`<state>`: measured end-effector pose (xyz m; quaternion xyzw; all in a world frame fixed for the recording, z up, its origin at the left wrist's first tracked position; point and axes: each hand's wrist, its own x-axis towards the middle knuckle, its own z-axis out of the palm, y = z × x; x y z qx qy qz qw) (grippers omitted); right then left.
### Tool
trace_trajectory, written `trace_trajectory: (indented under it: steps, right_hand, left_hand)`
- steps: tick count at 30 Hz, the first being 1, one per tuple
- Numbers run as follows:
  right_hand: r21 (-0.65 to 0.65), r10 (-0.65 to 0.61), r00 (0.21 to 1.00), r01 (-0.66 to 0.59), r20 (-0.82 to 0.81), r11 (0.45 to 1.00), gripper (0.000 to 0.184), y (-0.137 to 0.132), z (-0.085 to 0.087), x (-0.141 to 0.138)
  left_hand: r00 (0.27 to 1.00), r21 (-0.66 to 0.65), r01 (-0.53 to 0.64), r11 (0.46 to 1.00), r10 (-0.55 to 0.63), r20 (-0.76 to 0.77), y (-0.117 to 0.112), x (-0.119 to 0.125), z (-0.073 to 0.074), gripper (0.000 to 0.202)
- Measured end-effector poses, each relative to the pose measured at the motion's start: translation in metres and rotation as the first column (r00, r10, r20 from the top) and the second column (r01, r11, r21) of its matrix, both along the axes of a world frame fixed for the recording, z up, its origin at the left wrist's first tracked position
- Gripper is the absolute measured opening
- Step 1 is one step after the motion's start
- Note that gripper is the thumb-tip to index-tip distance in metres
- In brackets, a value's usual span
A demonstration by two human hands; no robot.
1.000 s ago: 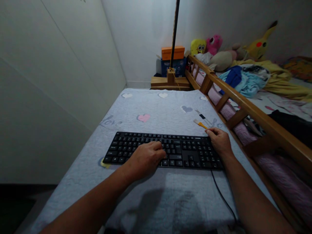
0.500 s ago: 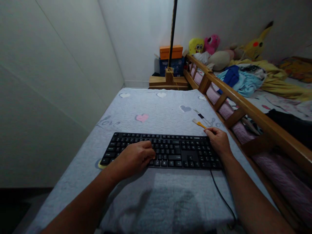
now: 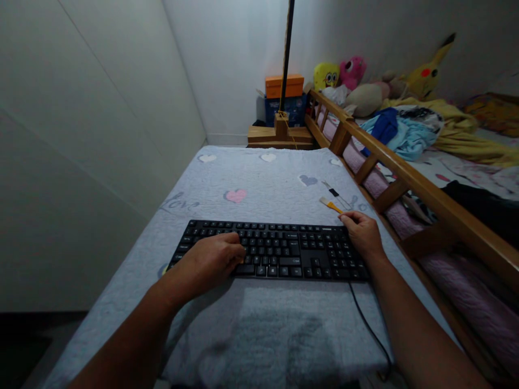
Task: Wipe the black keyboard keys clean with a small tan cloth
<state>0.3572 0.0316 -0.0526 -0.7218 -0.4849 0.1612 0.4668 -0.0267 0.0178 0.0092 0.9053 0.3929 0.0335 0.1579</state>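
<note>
A black keyboard [image 3: 287, 251] lies across the cloth-covered table in front of me. My left hand [image 3: 214, 258] is closed, with its bent fingertips down at the keys left of the middle. A tiny orange bit shows by those fingers, too small to name. Beside the keyboard's back right corner, my right hand [image 3: 362, 232] has thumb and forefinger pinched at the handle end of a small yellow-handled brush [image 3: 333, 206]. The brush's pale bristles point away to the left, close to the cloth. Behind it lies a thin metal tool with a black middle [image 3: 333, 192].
A grey cloth [image 3: 267, 181] with heart prints covers the table. Along the right runs a wooden bed rail [image 3: 405, 175], with clothes and plush toys beyond. A pale wall stands at left. A black cable [image 3: 371, 329] trails from the keyboard toward me.
My left hand has slid a little to the left along the keys, uncovering some near the middle. My right hand, the brush and the keyboard look unmoved.
</note>
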Motion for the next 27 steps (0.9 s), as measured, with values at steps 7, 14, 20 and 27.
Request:
trace_trajectory:
  steps: [7, 14, 20, 27]
  right_hand:
    - [-0.005, 0.004, 1.0, -0.004, 0.017, 1.0, 0.027, -0.001, 0.001, 0.0]
    - [0.0, 0.0, 1.0, 0.0, -0.001, 1.0, 0.028, 0.0, 0.0, 0.0]
    - [0.0, 0.004, 1.0, -0.004, -0.008, 1.0, 0.028, 0.0, 0.0, 0.0]
    - [0.01, 0.009, 1.0, -0.009, 0.002, 1.0, 0.027, 0.0, -0.003, 0.001]
  left_hand:
    - [0.999, 0.075, -0.05, 0.996, 0.048, 0.026, -0.006, 0.018, 0.01, 0.022]
    - [0.984, 0.153, 0.083, 0.985, -0.106, 0.145, -0.014, 0.075, 0.003, 0.018]
    - [0.976, 0.217, 0.13, 0.967, -0.163, 0.144, -0.017, 0.106, -0.013, 0.013]
    - [0.978, 0.239, 0.178, 0.955, -0.198, 0.063, -0.018, 0.109, -0.023, 0.013]
